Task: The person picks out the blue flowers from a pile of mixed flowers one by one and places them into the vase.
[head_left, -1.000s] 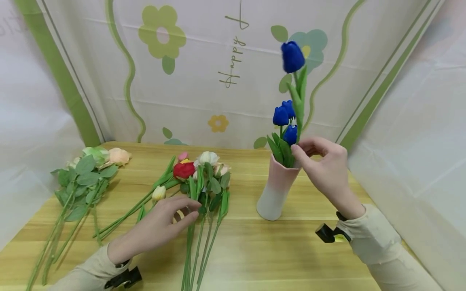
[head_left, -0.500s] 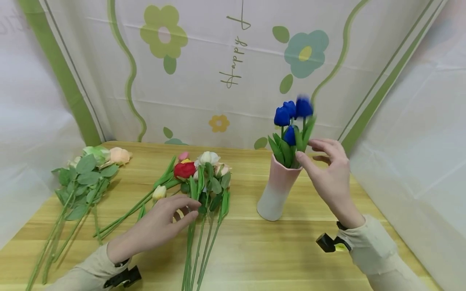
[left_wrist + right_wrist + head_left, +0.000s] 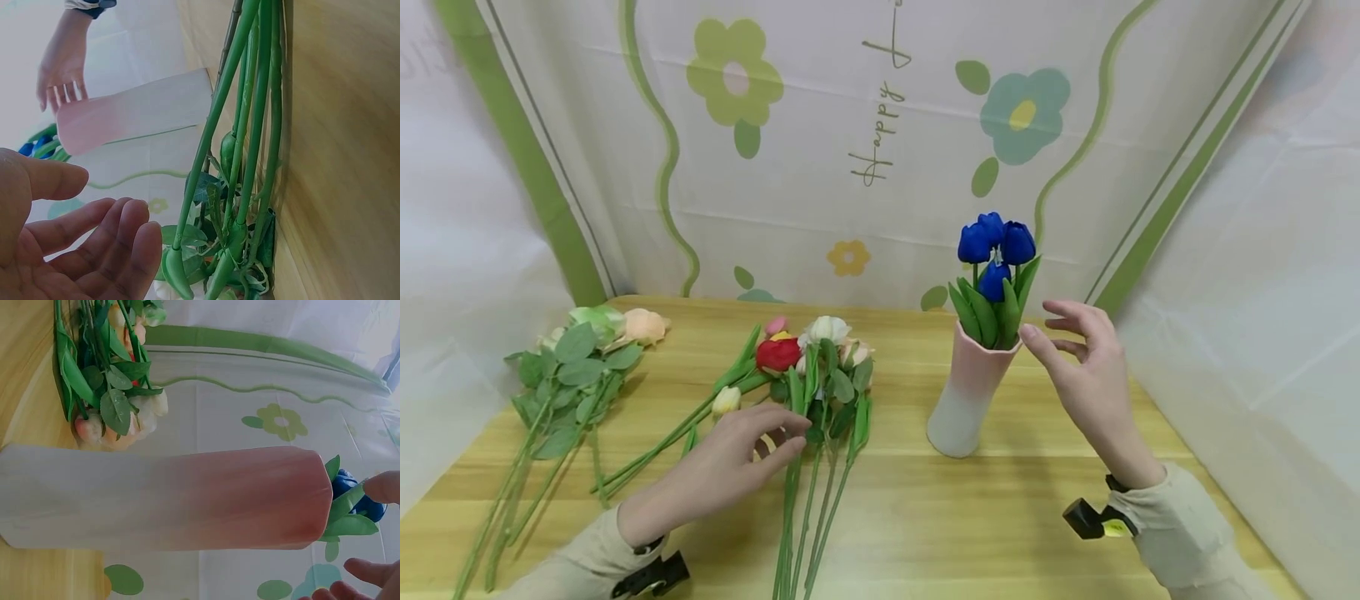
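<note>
A pink-to-white vase stands upright on the right part of the wooden table. Several blue tulips with green leaves rise from its mouth. Just right of the rim is my right hand, fingers loosely bent and holding nothing; the right wrist view has its fingertips beside the tulip heads. My left hand hovers over the stems of a mixed bunch of flowers, with a red flower and a white flower at its top. In the left wrist view that hand's relaxed fingers are empty, next to the green stems.
On the far left lies another bunch of leafy stems with a peach flower and a green flower. A pale yellow tulip lies close behind the left hand. A printed cloth backdrop rises behind the table.
The right hand lowered a blue tulip into the vase beside the others, let go of it and drew slightly right. The left hand stayed where it was.
</note>
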### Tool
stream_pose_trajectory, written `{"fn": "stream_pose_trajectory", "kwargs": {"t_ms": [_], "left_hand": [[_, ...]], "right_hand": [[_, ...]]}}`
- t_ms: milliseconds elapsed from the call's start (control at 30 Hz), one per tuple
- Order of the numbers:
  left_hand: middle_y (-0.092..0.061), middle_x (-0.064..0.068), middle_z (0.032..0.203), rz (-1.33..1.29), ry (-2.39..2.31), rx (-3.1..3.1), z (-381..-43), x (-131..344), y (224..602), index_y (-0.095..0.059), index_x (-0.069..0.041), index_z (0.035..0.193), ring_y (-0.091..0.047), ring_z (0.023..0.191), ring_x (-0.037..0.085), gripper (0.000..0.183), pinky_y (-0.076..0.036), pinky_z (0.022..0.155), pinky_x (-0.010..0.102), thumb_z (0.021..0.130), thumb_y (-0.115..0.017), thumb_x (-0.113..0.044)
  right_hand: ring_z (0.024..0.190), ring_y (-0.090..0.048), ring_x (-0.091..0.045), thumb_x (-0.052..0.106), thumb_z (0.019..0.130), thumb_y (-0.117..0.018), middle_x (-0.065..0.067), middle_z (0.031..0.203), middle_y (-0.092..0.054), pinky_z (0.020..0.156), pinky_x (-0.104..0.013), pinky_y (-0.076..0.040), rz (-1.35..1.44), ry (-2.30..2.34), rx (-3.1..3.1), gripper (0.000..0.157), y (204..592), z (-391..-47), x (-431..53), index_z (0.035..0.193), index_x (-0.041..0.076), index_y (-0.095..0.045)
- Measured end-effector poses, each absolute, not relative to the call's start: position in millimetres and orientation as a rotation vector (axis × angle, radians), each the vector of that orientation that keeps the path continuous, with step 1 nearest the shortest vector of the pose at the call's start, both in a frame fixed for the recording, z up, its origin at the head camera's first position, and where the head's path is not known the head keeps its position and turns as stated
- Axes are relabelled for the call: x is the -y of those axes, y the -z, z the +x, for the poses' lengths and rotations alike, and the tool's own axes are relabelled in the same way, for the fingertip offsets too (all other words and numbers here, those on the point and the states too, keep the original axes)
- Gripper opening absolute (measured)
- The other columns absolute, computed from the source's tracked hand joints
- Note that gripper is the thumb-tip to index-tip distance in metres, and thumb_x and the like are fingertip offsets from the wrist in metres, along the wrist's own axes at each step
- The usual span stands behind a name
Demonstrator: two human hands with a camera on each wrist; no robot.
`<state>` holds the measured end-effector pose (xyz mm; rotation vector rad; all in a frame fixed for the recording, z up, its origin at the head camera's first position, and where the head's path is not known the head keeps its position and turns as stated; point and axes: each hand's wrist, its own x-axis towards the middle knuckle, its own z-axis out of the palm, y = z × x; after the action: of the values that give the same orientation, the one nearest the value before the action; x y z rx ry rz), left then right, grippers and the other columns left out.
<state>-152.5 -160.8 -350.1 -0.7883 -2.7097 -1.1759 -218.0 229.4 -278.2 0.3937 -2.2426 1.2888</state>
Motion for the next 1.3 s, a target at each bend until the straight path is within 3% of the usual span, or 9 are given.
{"fn": "stream_pose_trajectory", "kwargs": {"t_ms": [300, 633, 800, 967, 1067, 1200, 1300], "left_hand": [[-0.065, -0.012, 0.098, -0.763, 1.164, 2.697, -150, 163, 352, -0.069, -0.016, 0.113, -0.059, 0.084, 0.005, 0.017, -0.052, 0.067, 0.026, 0.098, -0.064, -0.023], [-0.065, -0.010, 0.098, -0.793, 1.029, 2.509, -158, 169, 348, -0.070, -0.013, 0.108, -0.059, 0.080, 0.003, 0.013, -0.053, 0.065, 0.026, 0.095, -0.066, -0.011], [-0.065, -0.010, 0.099, -0.712, 0.906, 2.489, -157, 172, 344, -0.070, -0.013, 0.108, -0.059, 0.082, 0.003, 0.015, -0.053, 0.069, 0.029, 0.094, -0.068, -0.009], [-0.066, -0.001, 0.101, -0.598, 0.780, 2.454, -158, 179, 342, -0.070, -0.007, 0.110, -0.061, 0.085, 0.010, 0.017, -0.053, 0.069, 0.034, 0.093, -0.067, -0.009], [-0.066, 0.007, 0.105, -0.531, 0.711, 2.412, -159, 184, 342, -0.069, -0.003, 0.111, -0.063, 0.091, 0.020, 0.021, -0.053, 0.073, 0.041, 0.091, -0.069, -0.008], [-0.065, 0.016, 0.111, -0.495, 0.657, 2.346, -159, 189, 343, -0.068, 0.001, 0.115, -0.061, 0.101, 0.035, 0.029, -0.050, 0.081, 0.052, 0.087, -0.071, -0.004], [-0.065, 0.019, 0.110, -0.518, 0.603, 2.300, -160, 193, 344, -0.066, 0.003, 0.117, -0.060, 0.101, 0.039, 0.033, -0.048, 0.083, 0.054, 0.085, -0.072, -0.003]], "right_hand": [[0.109, -0.050, -0.019, 0.014, 0.090, -0.073, -0.005, 0.127, -0.051, 0.084, -0.017, -0.045, 0.423, -1.146, 2.219, 0.046, 293, -208, -238, 0.131, 0.001, -0.055], [0.109, -0.051, -0.026, 0.011, 0.088, -0.075, -0.013, 0.122, -0.055, 0.083, -0.011, -0.041, 0.511, -0.952, 2.297, 0.049, 306, -195, -243, 0.131, -0.001, -0.055], [0.107, -0.053, -0.030, 0.014, 0.088, -0.075, -0.014, 0.123, -0.056, 0.083, -0.014, -0.040, 0.508, -0.881, 2.362, 0.049, 313, -193, -252, 0.130, -0.002, -0.056], [0.107, -0.053, -0.034, 0.017, 0.089, -0.074, -0.017, 0.126, -0.055, 0.081, -0.016, -0.040, 0.513, -0.814, 2.422, 0.047, 319, -195, -260, 0.128, -0.005, -0.057], [0.109, -0.053, -0.035, 0.017, 0.091, -0.073, -0.018, 0.127, -0.054, 0.081, -0.016, -0.041, 0.512, -0.804, 2.448, 0.047, 320, -197, -265, 0.128, -0.005, -0.056], [0.108, -0.053, -0.038, 0.017, 0.092, -0.072, -0.021, 0.128, -0.054, 0.081, -0.027, -0.044, 0.508, -0.769, 2.457, 0.046, 324, -199, -273, 0.128, -0.006, -0.056], [0.106, -0.053, -0.038, 0.015, 0.091, -0.071, -0.022, 0.128, -0.054, 0.080, -0.029, -0.043, 0.525, -0.729, 2.442, 0.046, 327, -202, -279, 0.128, -0.007, -0.055]]}}
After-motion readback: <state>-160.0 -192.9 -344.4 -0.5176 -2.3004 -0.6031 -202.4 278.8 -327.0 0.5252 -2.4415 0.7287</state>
